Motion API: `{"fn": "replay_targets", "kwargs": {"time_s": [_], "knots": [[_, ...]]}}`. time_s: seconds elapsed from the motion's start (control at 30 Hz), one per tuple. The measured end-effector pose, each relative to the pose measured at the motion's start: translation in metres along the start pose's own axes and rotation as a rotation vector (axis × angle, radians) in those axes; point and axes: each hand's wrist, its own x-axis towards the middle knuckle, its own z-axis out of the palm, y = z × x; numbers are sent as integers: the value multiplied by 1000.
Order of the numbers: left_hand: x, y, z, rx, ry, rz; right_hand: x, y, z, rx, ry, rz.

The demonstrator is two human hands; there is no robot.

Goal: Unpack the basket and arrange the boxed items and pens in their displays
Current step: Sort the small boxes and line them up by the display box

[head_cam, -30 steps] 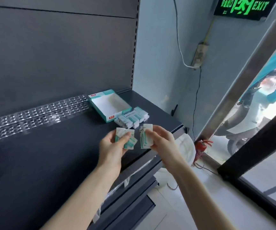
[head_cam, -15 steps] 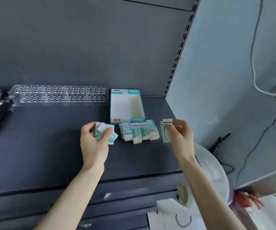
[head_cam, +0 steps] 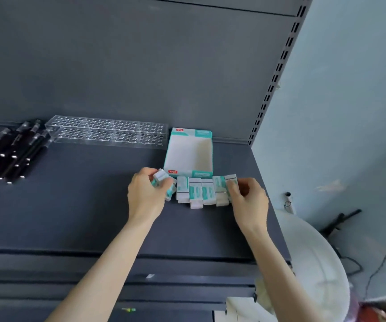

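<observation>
Indoors, at a matte dark-grey metal shelf, a person is handling small rectangular cardboard boxes with both hands. The left hand is curling its fingers round a tilted clutch of white-and-teal boxes, just beside the left end of a row of boxes. The right hand is pinching the end box at the row's right end, fingers bent onto it. The row is lying flat on the shelf, the boxes side by side and touching, their front edges uneven, just in front of an open-topped display carton, teal-edged and white inside. Left of the carton, a clear plastic rack drilled with round holes is sitting along the back panel. Glossy black pens are lying fanned out at the shelf's far left, beside the rack.
</observation>
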Motion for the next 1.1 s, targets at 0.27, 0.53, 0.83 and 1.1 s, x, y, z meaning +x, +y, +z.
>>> {"fn": "replay_targets", "kwargs": {"time_s": [0.27,0.53,0.83,1.1], "knots": [[5,-3,-15,-313,-19,-129,0,-2,1,-51,23,-4],[2,1,-16,-134,-148,-39,-1,-2,0,-65,8,4],[-9,1,-12,176,3,206,-2,-2,-1,-13,-1,1],[-14,-2,-8,250,-58,366,-3,-3,-2,-20,-14,-14]]}}
